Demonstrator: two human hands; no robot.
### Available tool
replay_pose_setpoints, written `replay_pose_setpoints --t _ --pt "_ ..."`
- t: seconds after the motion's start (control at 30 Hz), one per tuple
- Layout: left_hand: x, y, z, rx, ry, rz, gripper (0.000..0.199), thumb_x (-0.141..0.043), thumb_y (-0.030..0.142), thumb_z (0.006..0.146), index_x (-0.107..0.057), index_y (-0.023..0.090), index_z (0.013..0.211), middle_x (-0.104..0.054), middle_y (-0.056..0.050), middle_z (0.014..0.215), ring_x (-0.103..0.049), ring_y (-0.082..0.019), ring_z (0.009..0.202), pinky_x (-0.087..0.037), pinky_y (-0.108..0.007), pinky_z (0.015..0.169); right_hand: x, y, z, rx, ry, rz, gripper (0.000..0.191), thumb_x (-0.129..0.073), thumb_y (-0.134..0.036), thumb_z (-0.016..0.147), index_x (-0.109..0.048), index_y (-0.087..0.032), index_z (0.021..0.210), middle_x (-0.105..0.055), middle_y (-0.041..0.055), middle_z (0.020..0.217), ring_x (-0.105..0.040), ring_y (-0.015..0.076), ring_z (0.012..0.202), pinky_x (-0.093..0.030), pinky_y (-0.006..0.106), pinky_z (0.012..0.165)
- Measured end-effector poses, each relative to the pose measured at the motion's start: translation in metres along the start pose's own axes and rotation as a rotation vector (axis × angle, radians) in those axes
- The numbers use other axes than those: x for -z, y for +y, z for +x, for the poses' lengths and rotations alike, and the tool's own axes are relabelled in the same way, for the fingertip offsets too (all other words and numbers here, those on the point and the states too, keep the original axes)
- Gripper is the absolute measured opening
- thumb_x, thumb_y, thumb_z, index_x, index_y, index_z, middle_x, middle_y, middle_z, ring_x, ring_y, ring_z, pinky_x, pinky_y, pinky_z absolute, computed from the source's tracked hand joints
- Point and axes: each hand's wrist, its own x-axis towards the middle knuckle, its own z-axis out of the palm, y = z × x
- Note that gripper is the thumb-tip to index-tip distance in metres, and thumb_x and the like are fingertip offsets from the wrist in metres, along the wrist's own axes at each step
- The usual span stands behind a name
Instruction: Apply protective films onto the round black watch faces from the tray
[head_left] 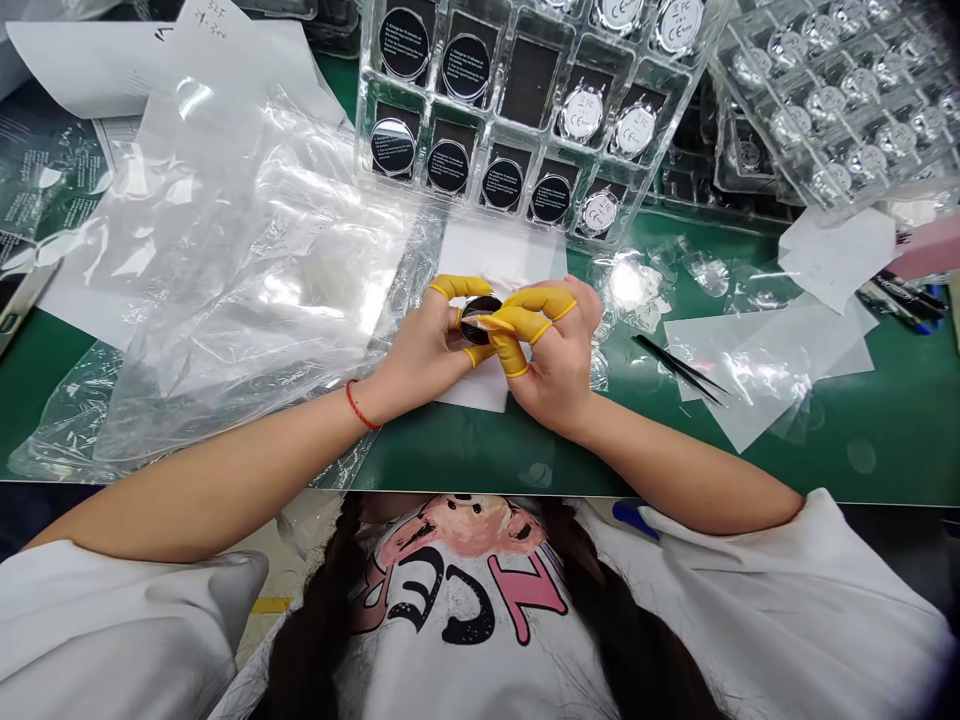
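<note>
Round black disc, pinched between left hand and right hand, yellow finger cots on fingers

Yellow rubber finger cots on several fingers of both hands, near frame centre; thin red cord bracelet on the left wrist, toward 8 o'clock. White short-sleeved T-shirt at 6 o'clock, bearing a pink cartoon print and black and pink lettering; wide white sleeves at 7 and 4 o'clock. Hair: two long dark braids.
</note>
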Motion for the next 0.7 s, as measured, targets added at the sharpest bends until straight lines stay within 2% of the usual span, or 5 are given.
replay_pose_setpoints --t 0.2,0.4,0.57,0.63,0.7 --pt "0.000 -0.002 0.002 0.068 -0.035 -0.074 0.052 -0.079 0.021 0.072 -0.047 0.020 0.113 -0.064 0.002 0.087 -0.066 -0.011 0.075 -0.051 -0.023 0.068 -0.009 0.010 0.006 -0.002 -0.001 0.000 0.012 -0.047 -0.020 0.094 -0.055 -0.025 0.102 -0.062 0.0044 0.093 -0.060 0.0226 0.096 -0.042 0.053 0.100" --pt "0.004 -0.011 0.002 0.046 -0.093 -0.092 0.057 -0.080 0.026 0.076 -0.046 0.021 0.122 -0.065 0.003 0.080 -0.067 -0.012 0.075 -0.050 -0.022 0.067 -0.011 0.020 0.010 -0.045 -0.024 0.042 0.013 -0.042 -0.025 0.096 -0.053 -0.026 0.103 -0.060 0.0051 0.091 -0.060 0.0241 0.093 -0.042 0.055 0.098" --pt "0.003 -0.005 0.004 0.079 -0.112 -0.103 0.056 -0.080 0.024 0.075 -0.047 0.021 0.121 -0.066 0.003 0.082 -0.067 -0.010 0.074 -0.051 -0.021 0.067 -0.008 0.023 0.017 -0.115 -0.150 0.100 0.017 -0.041 -0.026 0.097 -0.055 -0.027 0.105 -0.062 0.0049 0.090 -0.061 0.0246 0.094 -0.042 0.057 0.101" --pt "0.002 -0.001 0.005 0.102 -0.106 -0.109 0.056 -0.080 0.022 0.073 -0.047 0.021 0.118 -0.066 0.004 0.081 -0.068 -0.010 0.073 -0.052 -0.021 0.068 -0.001 0.025 0.023 -0.152 -0.207 0.159 0.017 -0.042 -0.030 0.098 -0.057 -0.027 0.105 -0.064 0.0044 0.092 -0.062 0.0235 0.094 -0.046 0.054 0.098" --pt "0.002 0.003 0.006 0.113 -0.107 -0.133 0.055 -0.080 0.020 0.071 -0.047 0.021 0.115 -0.067 0.004 0.080 -0.068 -0.010 0.072 -0.054 -0.022 0.067 0.011 0.033 0.029 -0.248 -0.239 0.231 0.019 -0.042 -0.038 0.100 -0.057 -0.027 0.107 -0.066 0.0040 0.097 -0.063 0.0218 0.093 -0.050 0.049 0.094"
